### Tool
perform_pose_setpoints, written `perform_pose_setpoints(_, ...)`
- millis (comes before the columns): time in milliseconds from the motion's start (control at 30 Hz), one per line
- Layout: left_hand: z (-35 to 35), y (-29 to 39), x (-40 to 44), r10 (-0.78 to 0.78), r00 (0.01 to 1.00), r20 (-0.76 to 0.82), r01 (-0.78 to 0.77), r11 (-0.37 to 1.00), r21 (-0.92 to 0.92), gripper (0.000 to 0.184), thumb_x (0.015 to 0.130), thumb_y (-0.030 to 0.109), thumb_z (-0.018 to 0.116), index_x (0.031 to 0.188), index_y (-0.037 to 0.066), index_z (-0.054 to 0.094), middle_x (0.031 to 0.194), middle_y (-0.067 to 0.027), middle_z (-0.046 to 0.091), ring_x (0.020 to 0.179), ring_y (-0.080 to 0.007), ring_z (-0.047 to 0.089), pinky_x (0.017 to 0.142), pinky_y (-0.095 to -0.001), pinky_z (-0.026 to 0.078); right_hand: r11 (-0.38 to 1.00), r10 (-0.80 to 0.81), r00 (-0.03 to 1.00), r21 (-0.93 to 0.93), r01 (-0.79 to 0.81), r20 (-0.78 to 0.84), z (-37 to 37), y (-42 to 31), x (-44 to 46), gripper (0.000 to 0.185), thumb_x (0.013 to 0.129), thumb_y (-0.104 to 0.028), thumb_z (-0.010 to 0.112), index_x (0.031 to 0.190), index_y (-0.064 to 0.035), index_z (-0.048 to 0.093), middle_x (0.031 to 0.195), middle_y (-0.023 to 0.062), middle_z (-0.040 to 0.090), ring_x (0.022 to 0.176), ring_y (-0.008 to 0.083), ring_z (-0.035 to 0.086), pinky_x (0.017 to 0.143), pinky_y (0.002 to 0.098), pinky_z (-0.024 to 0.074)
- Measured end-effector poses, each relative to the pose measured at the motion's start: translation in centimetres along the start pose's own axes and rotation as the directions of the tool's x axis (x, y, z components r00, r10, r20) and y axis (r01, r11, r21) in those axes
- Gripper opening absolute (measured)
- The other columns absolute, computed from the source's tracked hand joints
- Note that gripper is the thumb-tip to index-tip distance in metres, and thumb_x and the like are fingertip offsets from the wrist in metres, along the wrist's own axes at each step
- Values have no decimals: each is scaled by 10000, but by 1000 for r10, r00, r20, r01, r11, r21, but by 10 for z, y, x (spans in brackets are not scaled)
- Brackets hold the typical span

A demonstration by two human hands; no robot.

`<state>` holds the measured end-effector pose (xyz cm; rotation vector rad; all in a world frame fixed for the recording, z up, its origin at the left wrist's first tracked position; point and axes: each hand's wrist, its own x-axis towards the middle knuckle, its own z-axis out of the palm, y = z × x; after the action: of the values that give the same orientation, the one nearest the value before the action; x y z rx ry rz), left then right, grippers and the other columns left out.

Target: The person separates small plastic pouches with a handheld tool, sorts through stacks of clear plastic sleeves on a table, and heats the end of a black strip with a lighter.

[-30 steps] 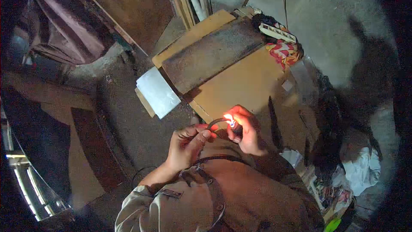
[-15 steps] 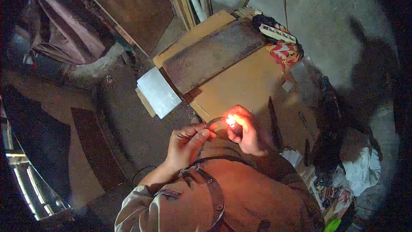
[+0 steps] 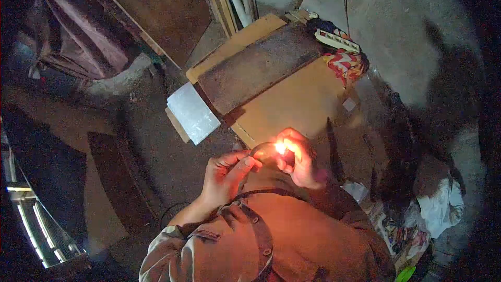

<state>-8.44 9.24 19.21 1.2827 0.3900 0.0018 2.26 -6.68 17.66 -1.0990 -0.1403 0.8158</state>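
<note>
My left hand (image 3: 224, 177) is closed, its thumb and fingers pinching a thin, dark, curved strip (image 3: 259, 149) in front of my chest. The strip arches across toward my right hand (image 3: 301, 164). My right hand is curled shut around a small lit lighter, whose body is mostly hidden by the fingers and the glare. Its bright flame (image 3: 281, 147) glows at the fingertips, by the strip's far end, and throws orange light on both hands and my shirt. Glare hides whether the flame touches the strip.
Ahead lies a large cardboard sheet (image 3: 284, 109) with a dark, worn board (image 3: 255, 68) on it. A white packet (image 3: 193, 112) sits at the left. A power strip (image 3: 337, 40) and a patterned cloth (image 3: 345, 65) are at the far right. Plastic bags (image 3: 441, 209) stand nearer on the right.
Both hands stay almost in place. The flame's glare has shifted slightly in shape, and the curved strip stays between the hands.
</note>
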Motion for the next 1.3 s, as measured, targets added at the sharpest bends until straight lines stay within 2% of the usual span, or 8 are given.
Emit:
perform_pose_setpoints(367, 4, 3, 0, 18, 1000, 11, -17, 998, -68, 172, 899, 137, 550, 919, 7, 661, 827, -22, 644, 742, -57, 536, 674, -209, 427, 1000, -11, 1000, -22, 10, -7, 3, -3, 0, 225, 888, -289, 399, 819, -95, 490, 592, 18, 493, 445, 66, 425, 361, 205, 253)
perform_pose_setpoints(433, 2, 1, 0, 43, 999, 11, -42, 995, -86, 174, 898, 137, 552, 921, 4, 660, 833, -25, 645, 749, -60, 541, 684, -211, 431, 999, -32, 999, 9, 32, -21, 4, -1, 0, 199, 890, -252, 414, 829, -72, 471, 623, 23, 464, 411, 66, 353, 357, 205, 234)
perform_pose_setpoints(533, -3, -1, 0, 16, 999, 46, -15, 1000, -3, 175, 896, 131, 553, 923, -7, 657, 839, -35, 648, 761, -76, 559, 710, -225, 446, 1000, -15, 1000, -13, 15, -24, 2, 0, 1, 226, 885, -284, 408, 827, -85, 499, 597, 22, 496, 443, 67, 422, 359, 206, 257)
perform_pose_setpoints(633, 1, 2, 0, 30, 999, 16, -29, 999, -39, 179, 896, 131, 551, 922, -13, 654, 833, -40, 650, 757, -85, 572, 709, -236, 457, 999, -24, 1000, 21, 25, -18, 6, -4, 0, 190, 876, -246, 421, 829, -67, 461, 645, 8, 442, 420, 67, 360, 363, 199, 228)
perform_pose_setpoints(933, 2, 5, -1, 46, 999, 6, -46, 999, 7, 190, 901, 138, 540, 920, -11, 656, 821, -42, 651, 763, -88, 571, 718, -240, 455, 1000, 7, 999, -21, -8, -51, 11, -11, -1, 188, 857, -246, 429, 824, -63, 454, 629, 2, 411, 416, 69, 364, 362, 198, 230)
perform_pose_setpoints(1100, 3, 0, 0, 77, 997, 0, -77, 996, -49, 184, 900, 147, 546, 946, 11, 660, 815, -12, 650, 679, -30, 512, 595, -188, 406, 999, 26, 999, -18, -26, -30, 12, -11, -1, 188, 854, -253, 433, 814, -71, 460, 633, 8, 427, 437, 71, 394, 366, 195, 243)
perform_pose_setpoints(1200, 0, 0, -2, -22, 1000, -1, 22, 1000, -10, 181, 902, 135, 543, 983, 18, 655, 835, -12, 649, 690, -28, 506, 594, -179, 397, 1000, 21, 999, -10, -22, -36, 11, -11, -1, 181, 849, -252, 440, 809, -77, 465, 650, 12, 442, 454, 73, 411, 370, 191, 254)
perform_pose_setpoints(1300, -1, 3, -1, 20, 999, 43, -20, 1000, 22, 188, 901, 135, 545, 1011, 22, 648, 844, -9, 647, 707, -30, 511, 610, -181, 402, 1000, 24, 999, -13, -24, -32, 12, -12, -1, 176, 845, -250, 444, 812, -78, 469, 662, 14, 448, 459, 74, 419, 370, 191, 262)
